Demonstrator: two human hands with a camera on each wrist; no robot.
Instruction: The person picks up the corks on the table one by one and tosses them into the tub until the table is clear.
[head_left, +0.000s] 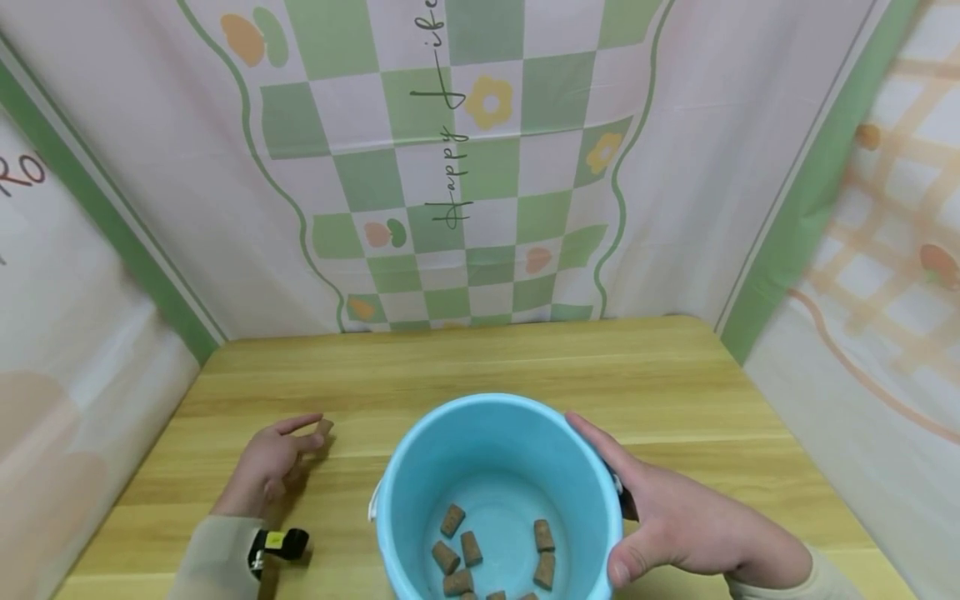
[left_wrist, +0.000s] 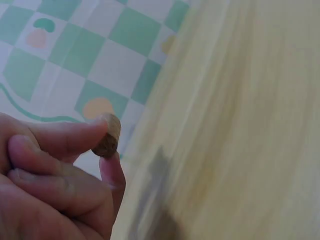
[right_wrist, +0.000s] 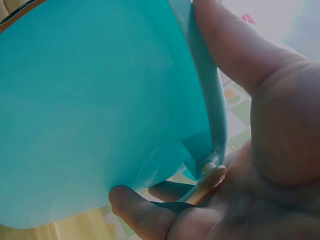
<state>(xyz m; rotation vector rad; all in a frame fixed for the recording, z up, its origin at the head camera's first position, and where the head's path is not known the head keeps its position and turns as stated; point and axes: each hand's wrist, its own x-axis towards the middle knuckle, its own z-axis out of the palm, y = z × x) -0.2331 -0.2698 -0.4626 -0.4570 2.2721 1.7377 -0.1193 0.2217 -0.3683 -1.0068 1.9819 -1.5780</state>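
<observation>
In the head view my left hand (head_left: 273,457) is over the left side of the table, pinching a brown cork (head_left: 324,427) between thumb and finger. The left wrist view shows that cork (left_wrist: 108,137) at the fingertips, the other fingers curled in. To the right stands a light-blue bucket (head_left: 487,446), its mouth facing up toward me. Several corks (head_left: 471,548) lie loose on its bottom. My right hand (head_left: 690,521) grips the bucket's right side, thumb at the rim. In the right wrist view, fingers (right_wrist: 135,210) reach along the outside wall, by the handle's end (right_wrist: 207,185).
The wood-grain table (head_left: 360,375) runs back to a green-and-white checked cloth (head_left: 480,183). Printed cloth walls rise on the left (head_left: 82,275) and right (head_left: 847,350). A wrist camera (head_left: 285,543) sits on the left cuff.
</observation>
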